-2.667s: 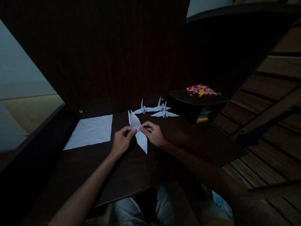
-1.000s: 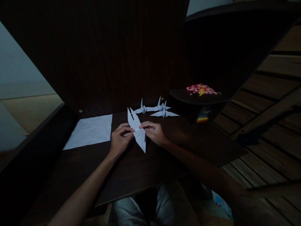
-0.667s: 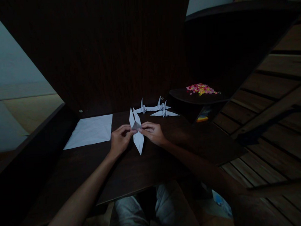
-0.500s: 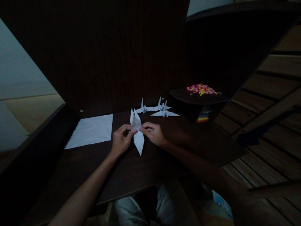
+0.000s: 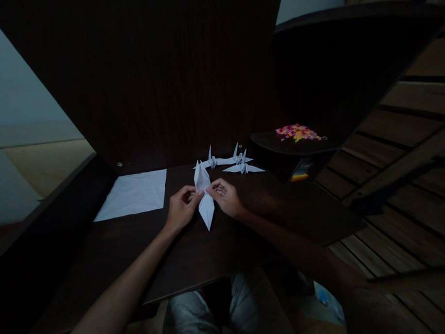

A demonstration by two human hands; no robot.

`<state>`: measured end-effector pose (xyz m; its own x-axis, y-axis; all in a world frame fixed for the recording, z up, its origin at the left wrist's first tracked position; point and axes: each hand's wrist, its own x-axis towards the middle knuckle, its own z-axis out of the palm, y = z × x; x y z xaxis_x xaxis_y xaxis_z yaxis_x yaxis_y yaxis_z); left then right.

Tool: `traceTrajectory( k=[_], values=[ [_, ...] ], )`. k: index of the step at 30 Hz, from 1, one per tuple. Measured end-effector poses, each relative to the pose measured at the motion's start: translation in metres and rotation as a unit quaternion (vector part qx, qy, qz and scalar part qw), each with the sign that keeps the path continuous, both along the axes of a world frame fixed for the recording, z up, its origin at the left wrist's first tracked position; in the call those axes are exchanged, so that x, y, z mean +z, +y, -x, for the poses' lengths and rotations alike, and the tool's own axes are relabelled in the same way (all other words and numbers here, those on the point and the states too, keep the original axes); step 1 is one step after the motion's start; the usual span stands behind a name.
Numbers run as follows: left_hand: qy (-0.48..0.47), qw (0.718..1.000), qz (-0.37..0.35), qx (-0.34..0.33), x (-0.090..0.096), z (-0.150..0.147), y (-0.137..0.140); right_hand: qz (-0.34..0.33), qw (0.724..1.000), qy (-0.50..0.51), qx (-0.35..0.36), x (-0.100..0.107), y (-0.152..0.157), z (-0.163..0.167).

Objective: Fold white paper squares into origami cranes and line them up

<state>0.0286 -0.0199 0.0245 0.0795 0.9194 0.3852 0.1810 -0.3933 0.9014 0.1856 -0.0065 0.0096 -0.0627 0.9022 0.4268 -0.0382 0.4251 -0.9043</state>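
Note:
Between my hands is a folded white paper (image 5: pixel 207 210), long and pointed, with two narrow points at its far end and a single broad point toward me. My left hand (image 5: pixel 182 205) pinches its left edge near the middle, thumb on top. From the other side my right hand (image 5: pixel 226 198) pinches the right edge, thumb on top and fingers curled. Just beyond stand several finished white paper cranes; the nearest crane (image 5: pixel 244 168) has its wings spread, and another crane (image 5: pixel 212 161) is partly behind the folded paper.
A flat white paper sheet (image 5: pixel 134 194) lies on the dark desk (image 5: pixel 182 266) to the left. On a low corner shelf (image 5: pixel 269 143) at the right sits a pile of small pink, red and yellow pieces (image 5: pixel 297 131). A dark panel (image 5: pixel 169 91) rises behind the desk.
The two far points of the folded paper have drawn closer together, and the paper has shifted slightly right. Both hands keep their pinch on it.

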Motion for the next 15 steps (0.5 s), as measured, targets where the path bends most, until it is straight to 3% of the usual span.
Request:
traceTrajectory(
  k=[5,10,15],
  values=[
    [-0.046,0.999,-0.018,-0.011,-0.0005,-0.0008,-0.0008,0.006,1.0,0.011,0.007,0.0011,-0.0012,0.0001],
    [0.001,1.0,-0.004,-0.021,-0.0033,0.0013,-0.0005,0.027,0.999,0.008,0.02,0.004,-0.0021,-0.0014],
    [0.075,0.996,-0.053,0.01,-0.0049,0.0037,0.001,0.045,0.998,0.0,0.04,-0.0013,0.0016,-0.0012]
  ],
)
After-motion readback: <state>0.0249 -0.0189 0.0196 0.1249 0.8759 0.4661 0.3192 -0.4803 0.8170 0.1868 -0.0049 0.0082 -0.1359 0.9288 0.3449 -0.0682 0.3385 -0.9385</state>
